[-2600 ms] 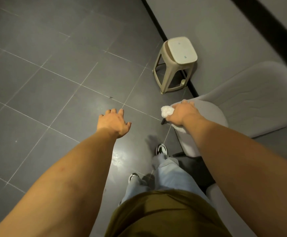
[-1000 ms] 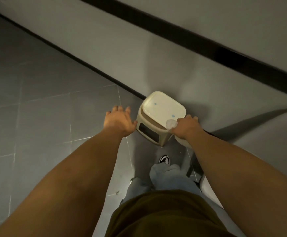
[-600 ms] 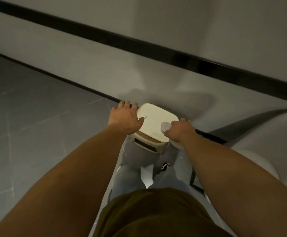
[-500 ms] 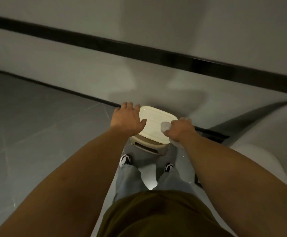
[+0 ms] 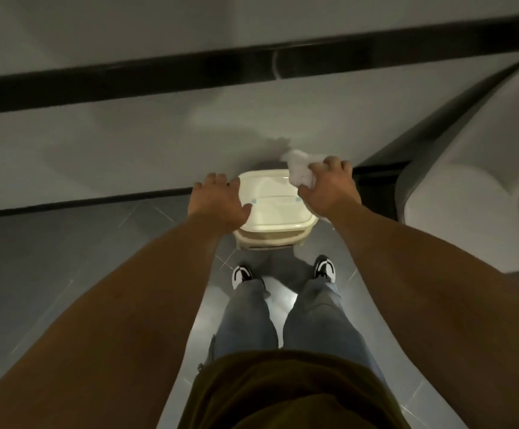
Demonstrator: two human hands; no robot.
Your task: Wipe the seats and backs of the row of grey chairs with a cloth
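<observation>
Both feet now squared up before the beige stool [image 5: 275, 209], right hand [image 5: 329, 190] raised off its top over the right edge, fingers clenched on the white cloth [image 5: 300, 168]; left hand [image 5: 221, 202] flat, fingers relaxed, at its left edge; grey chair [image 5: 456, 187] right.

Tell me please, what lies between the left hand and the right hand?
In the head view, the cream stool top lies between the left hand and the right hand, which grips the white cloth.
</observation>
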